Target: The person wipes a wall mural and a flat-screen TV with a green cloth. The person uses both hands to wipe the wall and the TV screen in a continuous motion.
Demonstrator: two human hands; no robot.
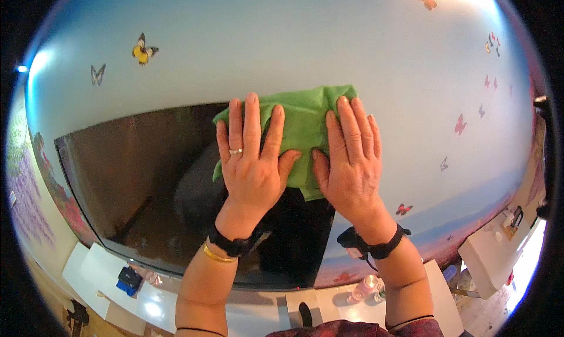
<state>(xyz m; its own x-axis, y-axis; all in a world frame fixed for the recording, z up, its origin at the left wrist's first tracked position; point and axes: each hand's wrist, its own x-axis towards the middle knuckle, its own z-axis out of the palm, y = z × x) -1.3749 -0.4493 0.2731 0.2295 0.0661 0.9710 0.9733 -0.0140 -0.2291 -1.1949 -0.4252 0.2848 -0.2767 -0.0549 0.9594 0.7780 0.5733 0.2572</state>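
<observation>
A green cloth (pixel 304 125) lies spread over the top right corner of a wall-mounted flat-screen television (pixel 145 196). Flat on the cloth's left part rests my left hand (pixel 253 156), fingers apart, a ring on one finger. My right hand (pixel 354 158) lies along the cloth's right edge, partly over the painted wall, thumb and fingers extended. Both palms face away from me, so whether they pinch any cloth is hidden. I wear dark straps on both wrists and a yellow bangle on the left one.
Below the television runs a white counter (pixel 246 313) with a pink bottle (pixel 363 288) and a dark blue item (pixel 129 280). A white table (pixel 489 257) stands at the right. Butterfly decorations, such as a yellow one (pixel 143 51), dot the mural wall (pixel 286 37).
</observation>
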